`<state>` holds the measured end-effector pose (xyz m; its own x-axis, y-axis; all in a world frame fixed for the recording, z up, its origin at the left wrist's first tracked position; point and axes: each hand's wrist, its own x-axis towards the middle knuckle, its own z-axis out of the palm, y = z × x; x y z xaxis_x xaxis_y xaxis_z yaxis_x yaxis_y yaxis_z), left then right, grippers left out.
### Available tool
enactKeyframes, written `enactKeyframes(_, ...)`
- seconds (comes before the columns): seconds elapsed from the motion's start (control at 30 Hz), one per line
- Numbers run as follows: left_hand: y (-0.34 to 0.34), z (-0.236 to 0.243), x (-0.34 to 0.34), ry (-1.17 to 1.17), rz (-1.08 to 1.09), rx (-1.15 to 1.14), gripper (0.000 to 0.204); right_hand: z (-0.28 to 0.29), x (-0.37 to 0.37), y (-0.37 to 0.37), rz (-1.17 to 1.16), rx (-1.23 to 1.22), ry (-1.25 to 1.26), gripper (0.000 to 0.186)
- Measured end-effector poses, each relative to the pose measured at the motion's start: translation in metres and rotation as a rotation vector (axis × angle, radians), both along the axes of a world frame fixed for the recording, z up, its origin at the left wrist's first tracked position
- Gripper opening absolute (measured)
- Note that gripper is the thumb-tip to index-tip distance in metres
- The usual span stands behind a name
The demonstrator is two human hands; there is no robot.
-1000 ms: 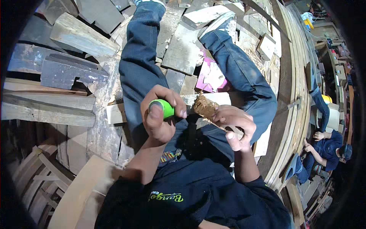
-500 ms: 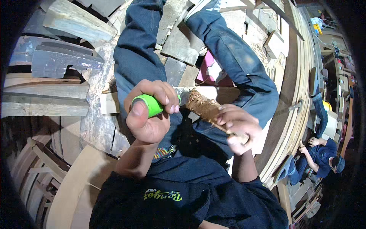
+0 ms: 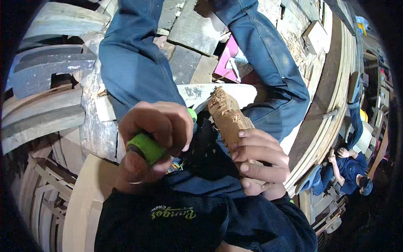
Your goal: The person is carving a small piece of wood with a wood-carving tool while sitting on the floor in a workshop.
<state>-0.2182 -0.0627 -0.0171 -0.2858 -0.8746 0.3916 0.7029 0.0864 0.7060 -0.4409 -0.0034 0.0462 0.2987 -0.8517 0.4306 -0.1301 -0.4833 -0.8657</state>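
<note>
Two bare hands grip tightly: the right hand point(image 3: 264, 164) has its fingers wrapped around the near part of a light-brown, rough-hewn length of wood point(image 3: 230, 122), and the left hand point(image 3: 170, 126), just left of the wood, curls around a bright-green cylindrical handle point(image 3: 147, 149), its thumb against the handle's dark end. What the handle leads to is hidden by the fist.

The low hold on the wood appears chosen to leave its shaggy, splintered far end free and the fingers out of the way; the left thumb seems placed to steady the handle.

The wood's long axis runs from the right palm outward and leftward, the frayed end pointing away from the torso; any tilt toward the camera cannot be told.

Blue denim trousers point(image 3: 134, 75) flank the wood on both sides. Directly beyond it lies a whitish, smooth-edged board point(image 3: 195, 93), and farther beyond, a bright-pink flat sheet point(image 3: 226, 59). Well to the wood's right, past long pale timber planks point(image 3: 325, 113), sits a dark-clad co-worker point(image 3: 348, 172).
</note>
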Motion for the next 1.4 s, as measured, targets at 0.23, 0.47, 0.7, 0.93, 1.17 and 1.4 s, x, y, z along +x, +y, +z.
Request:
enactKeyframes(0.23,-0.009,0.046,-0.01,0.034,-0.034,0.136,0.049,0.005,0.001,-0.002,-0.016,0.024,0.053,0.014)
enactKeyframes(0.47,-0.011,0.024,-0.035,0.034,-0.025,0.217,0.053,-0.007,0.002,-0.013,0.057,0.038,0.001,0.016)
enactKeyframes(0.7,-0.019,0.029,-0.033,0.03,-0.107,0.132,0.031,-0.007,0.006,-0.01,0.02,-0.009,-0.04,0.017)
enactKeyframes(0.93,-0.013,0.02,-0.054,0.127,0.065,0.211,0.05,-0.011,-0.005,-0.016,0.0,0.021,0.027,0.015)
enactKeyframes(1.17,-0.001,-0.024,-0.052,-0.268,-0.098,0.002,0.038,-0.004,0.012,-0.015,0.017,0.036,-0.029,0.02)
enactKeyframes(1.4,-0.026,0.061,-0.023,0.033,0.121,0.001,0.053,0.001,0.004,-0.02,0.032,0.025,-0.065,0.018)
